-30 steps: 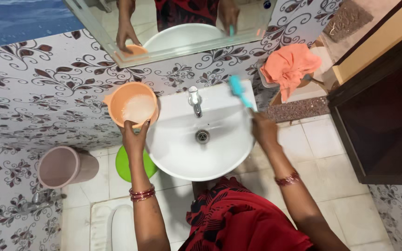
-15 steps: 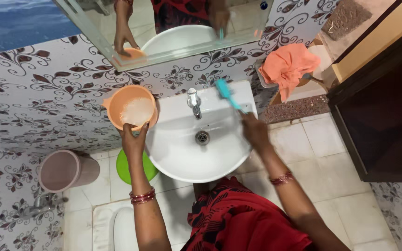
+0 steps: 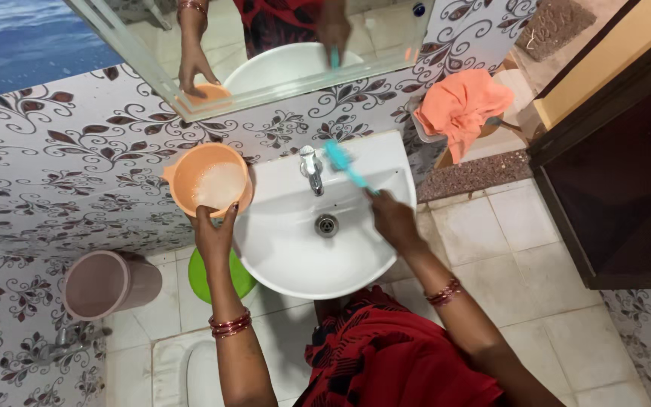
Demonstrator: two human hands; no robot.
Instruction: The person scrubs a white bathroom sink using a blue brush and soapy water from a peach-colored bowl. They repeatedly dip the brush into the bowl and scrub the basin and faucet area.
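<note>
My left hand point(image 3: 215, 235) grips the near rim of an orange plastic bowl point(image 3: 209, 181) holding white foamy liquid, at the left edge of a white wash basin point(image 3: 295, 260). My right hand point(image 3: 393, 220) holds a teal brush point(image 3: 344, 166) by its handle, the head raised beside the metal tap point(image 3: 311, 170) at the basin's back. The basin's drain point(image 3: 326, 224) shows in the middle of the bowl.
A mirror point(image 3: 265, 45) hangs above the basin on a floral-tiled wall. A pink bucket point(image 3: 103, 283) and a green tub point(image 3: 216, 275) stand on the floor at left. An orange cloth point(image 3: 461, 105) lies at right, next to a dark doorway point(image 3: 619, 196).
My right hand has moved left with the brush, from the basin's right rim to just beside the tap. The left hand and bowl have stayed put.
</note>
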